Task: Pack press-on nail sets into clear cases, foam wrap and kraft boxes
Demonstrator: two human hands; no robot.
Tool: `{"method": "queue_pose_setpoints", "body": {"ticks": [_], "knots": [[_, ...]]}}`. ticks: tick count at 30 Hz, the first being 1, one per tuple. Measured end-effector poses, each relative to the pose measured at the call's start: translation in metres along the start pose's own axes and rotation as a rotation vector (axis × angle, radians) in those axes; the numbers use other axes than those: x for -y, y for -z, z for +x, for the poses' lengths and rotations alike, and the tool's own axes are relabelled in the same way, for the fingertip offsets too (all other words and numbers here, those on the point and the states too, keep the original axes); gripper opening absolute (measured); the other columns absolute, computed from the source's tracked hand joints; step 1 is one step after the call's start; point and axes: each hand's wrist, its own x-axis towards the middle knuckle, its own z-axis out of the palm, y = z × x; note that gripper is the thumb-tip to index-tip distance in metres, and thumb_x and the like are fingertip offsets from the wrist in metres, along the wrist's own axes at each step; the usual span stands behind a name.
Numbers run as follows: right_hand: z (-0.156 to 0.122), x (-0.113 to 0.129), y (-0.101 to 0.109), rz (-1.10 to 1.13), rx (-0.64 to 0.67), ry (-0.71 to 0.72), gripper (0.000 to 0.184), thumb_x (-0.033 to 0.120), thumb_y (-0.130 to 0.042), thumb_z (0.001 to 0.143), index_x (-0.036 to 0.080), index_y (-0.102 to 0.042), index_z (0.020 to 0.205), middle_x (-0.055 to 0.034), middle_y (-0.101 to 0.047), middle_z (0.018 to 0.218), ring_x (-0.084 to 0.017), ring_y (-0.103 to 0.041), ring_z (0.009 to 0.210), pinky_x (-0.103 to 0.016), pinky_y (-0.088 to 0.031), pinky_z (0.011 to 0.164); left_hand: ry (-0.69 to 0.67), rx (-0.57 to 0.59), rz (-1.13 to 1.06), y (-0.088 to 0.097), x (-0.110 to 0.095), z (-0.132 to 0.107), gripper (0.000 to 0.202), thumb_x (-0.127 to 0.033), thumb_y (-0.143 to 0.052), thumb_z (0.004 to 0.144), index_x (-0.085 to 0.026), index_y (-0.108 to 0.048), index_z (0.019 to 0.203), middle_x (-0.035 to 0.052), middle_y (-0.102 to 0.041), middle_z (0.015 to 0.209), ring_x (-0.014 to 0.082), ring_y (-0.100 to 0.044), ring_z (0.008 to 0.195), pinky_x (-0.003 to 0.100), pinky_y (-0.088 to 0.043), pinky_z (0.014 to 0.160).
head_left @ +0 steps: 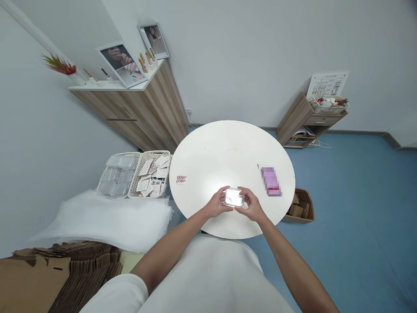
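Observation:
A small clear plastic box (233, 197) is held just over the near part of the round white table (228, 148). My left hand (219, 203) grips its left side, and my right hand (250, 206) grips the right side, fingers curled round the edges. Glare on the box hides whatever may be inside. To the left on the table lies a small card with reddish oval pieces (181, 179). On the right side rests a purple, pixelated flat item (271, 181), with a tiny dark object (258, 166) by its upper left corner.
Left of the table stand a white basket of cards (133, 191) and a basket of clear plastic boxes (119, 176). White sheets (110, 219) and flattened brown cardboard (87, 269) are stacked nearer. A carton of small brown boxes (309, 217) sits on the floor at right. Wooden cabinets (166, 104) line the wall.

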Motion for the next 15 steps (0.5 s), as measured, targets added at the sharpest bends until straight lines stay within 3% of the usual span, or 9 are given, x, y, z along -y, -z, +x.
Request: {"method": "queue_pose_setpoints", "body": {"ticks": [5,9,15], "knots": [[0.007,0.004,0.003,0.041,0.036,-0.036,0.044,0.031,-0.070,0.055,0.022,-0.047,0.091,-0.0097,-0.048,0.116,-0.012,-0.054,0.070,-0.031,-0.046,0.065,0.011,0.000,-0.073,-0.001,-0.006,-0.004,0.088,-0.019,-0.073,0.055,-0.027,-0.028,0.129,0.0086,-0.051,0.108,0.0162,-0.054,0.091,0.032,-0.044,0.076],[0.007,0.004,0.007,0.114,0.050,-0.088,0.042,0.033,-0.069,0.056,0.022,-0.046,0.090,-0.0100,-0.047,0.117,-0.012,-0.055,0.073,-0.031,-0.047,0.068,0.106,-0.037,-0.152,0.000,-0.004,-0.008,0.075,-0.021,-0.067,0.062,-0.032,-0.031,0.127,0.0052,-0.052,0.104,0.0095,-0.054,0.077,0.032,-0.045,0.073],[0.010,0.007,0.010,0.083,0.046,-0.166,0.037,0.040,-0.062,0.064,0.022,-0.048,0.093,-0.0072,-0.052,0.111,-0.014,-0.058,0.076,-0.033,-0.046,0.071,0.174,-0.111,-0.125,0.000,0.011,-0.011,0.036,-0.016,-0.066,0.061,-0.014,-0.058,0.096,0.0036,-0.056,0.079,0.0080,-0.052,0.064,0.028,-0.044,0.068]]}}
